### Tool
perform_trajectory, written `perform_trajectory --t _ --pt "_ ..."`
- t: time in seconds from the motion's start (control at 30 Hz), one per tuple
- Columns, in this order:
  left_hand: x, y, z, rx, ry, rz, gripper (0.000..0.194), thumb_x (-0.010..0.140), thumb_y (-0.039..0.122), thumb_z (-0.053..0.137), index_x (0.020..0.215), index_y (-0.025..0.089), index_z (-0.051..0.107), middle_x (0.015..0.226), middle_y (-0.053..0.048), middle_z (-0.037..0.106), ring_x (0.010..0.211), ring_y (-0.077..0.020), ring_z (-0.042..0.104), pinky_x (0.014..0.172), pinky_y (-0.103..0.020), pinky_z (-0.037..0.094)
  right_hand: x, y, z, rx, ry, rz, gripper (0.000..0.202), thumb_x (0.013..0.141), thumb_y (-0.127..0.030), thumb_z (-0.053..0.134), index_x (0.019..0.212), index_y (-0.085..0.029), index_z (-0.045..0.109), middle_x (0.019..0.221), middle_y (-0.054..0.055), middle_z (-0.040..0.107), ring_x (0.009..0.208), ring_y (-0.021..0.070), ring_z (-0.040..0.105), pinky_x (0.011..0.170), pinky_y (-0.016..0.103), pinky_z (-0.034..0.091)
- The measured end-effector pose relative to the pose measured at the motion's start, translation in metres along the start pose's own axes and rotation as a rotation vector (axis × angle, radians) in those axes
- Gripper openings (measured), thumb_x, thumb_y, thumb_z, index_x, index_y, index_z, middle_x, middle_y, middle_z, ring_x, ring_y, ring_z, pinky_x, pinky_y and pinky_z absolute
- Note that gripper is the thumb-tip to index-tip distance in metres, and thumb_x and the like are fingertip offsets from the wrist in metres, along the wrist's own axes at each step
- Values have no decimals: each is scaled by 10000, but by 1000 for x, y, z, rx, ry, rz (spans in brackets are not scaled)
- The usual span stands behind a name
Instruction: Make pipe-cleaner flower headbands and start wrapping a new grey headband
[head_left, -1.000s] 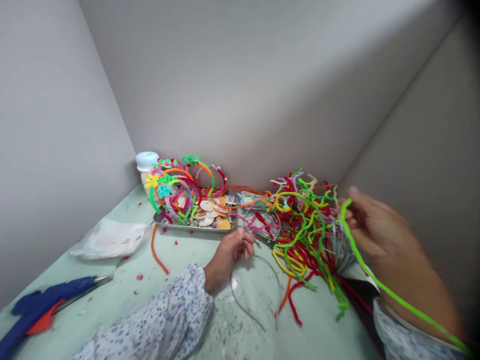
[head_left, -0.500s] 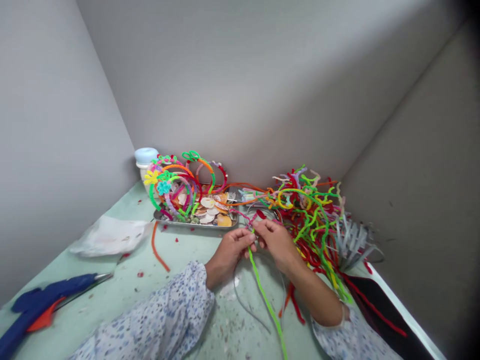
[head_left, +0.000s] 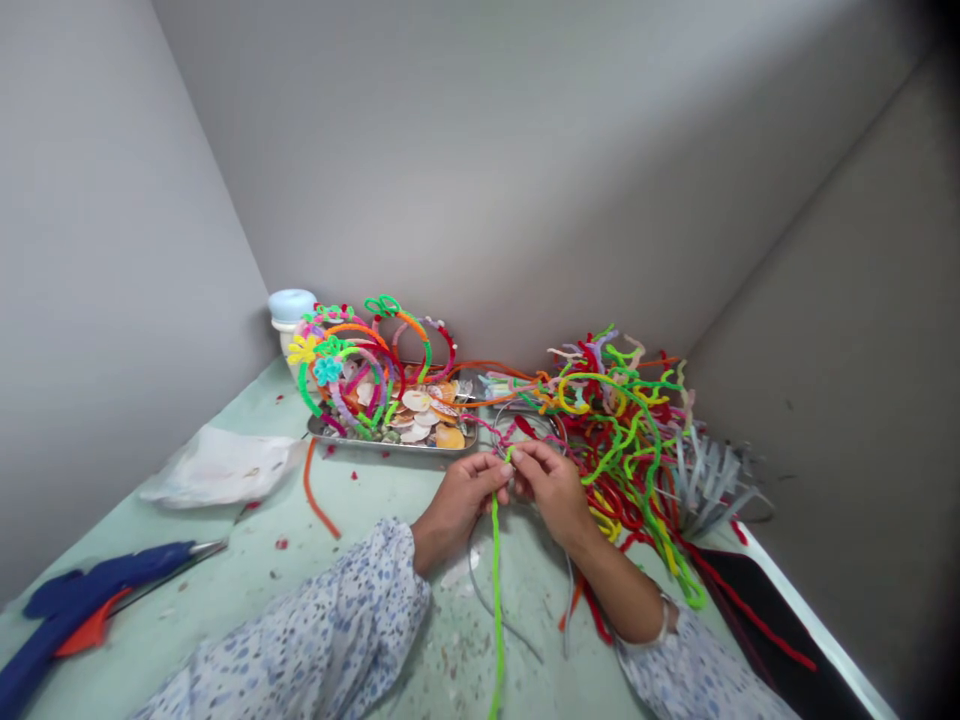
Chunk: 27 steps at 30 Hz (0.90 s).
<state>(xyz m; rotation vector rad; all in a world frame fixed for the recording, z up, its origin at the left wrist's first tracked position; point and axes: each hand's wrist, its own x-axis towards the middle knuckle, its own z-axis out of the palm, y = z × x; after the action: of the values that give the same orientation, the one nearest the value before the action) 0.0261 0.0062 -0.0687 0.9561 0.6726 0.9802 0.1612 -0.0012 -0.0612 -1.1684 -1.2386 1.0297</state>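
Since everything is tucked up against grey walls (head_left: 465,180), the pale green worktop (head_left: 180,620) is basically the whole stage here, specks and all. Biggest clutter on it is the messy pile of fuzzy stems (head_left: 626,440) over on the right, red, yellow, green, you name it. Blue glue gun (head_left: 127,575) lies at the near left, nozzle pointing inward. Metal tray (head_left: 435,452) sits toward the back, with shells (head_left: 416,402) in it and a bunch of wrapped hoops (head_left: 428,358) standing up around its left half. White packet (head_left: 225,467) is lying flat between the tray and the glue gun.

Now the hands: left hand (head_left: 469,490) and right hand (head_left: 551,490) meet near the middle, just in front of the tray's right end, fingertips practically touching. Both have their fingers pinched in tight on the bright green stem (head_left: 496,600). The thin grey band (head_left: 517,634) is right under them, legs running toward the wearer; its top is hidden by the hands, so I can't tell if the fingers grip it too.

Key bit is how the stem lies: long axis pretty much straight toward the wearer, tail dropping from below the left fingers between the band's legs, with the little short end poking up between both sets of fingertips, the right ones looking closest.
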Motion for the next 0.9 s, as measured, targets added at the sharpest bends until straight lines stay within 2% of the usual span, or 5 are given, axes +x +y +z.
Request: perform_trajectory --t 0.3,0.53,0.7,0.8,0.9 --pt "0 0 0 -24 -18 13 218 786 329 579 691 134 552 473 28 479 418 -54 360 429 -193 210 0 9 3 -35 5 -74 97 785 -304 564 769 -209 574 549 -44 515 465 114 443 454 232 347" --pt "4 0 -4 -63 -18 -28 185 747 302 571 654 147 531 415 51 413 369 -50 308 408 -205 173 0 10 -2 -397 32 -376 63 792 -192 507 787 -207 568 739 1 532 633 145 504 592 259 395" --pt "7 -1 -6 -99 -13 -34 165 718 294 576 649 157 514 394 66 376 354 -52 291 407 -212 170 -1 7 -3 -548 20 -485 97 772 -144 470 779 -218 533 752 10 514 678 165 496 628 275 379" --pt "6 -1 -4 -114 -15 -21 164 706 274 575 620 160 494 388 70 355 354 -49 276 407 -214 165 -2 6 -3 -540 12 -497 84 749 -143 480 747 -218 517 735 9 503 673 169 482 622 281 367" --pt "5 0 -3 -128 -26 -24 154 697 250 570 604 157 489 394 68 352 356 -45 264 404 -217 153 -4 7 -3 -375 -33 -362 62 759 -169 481 726 -218 499 662 -12 499 595 148 459 568 266 356"
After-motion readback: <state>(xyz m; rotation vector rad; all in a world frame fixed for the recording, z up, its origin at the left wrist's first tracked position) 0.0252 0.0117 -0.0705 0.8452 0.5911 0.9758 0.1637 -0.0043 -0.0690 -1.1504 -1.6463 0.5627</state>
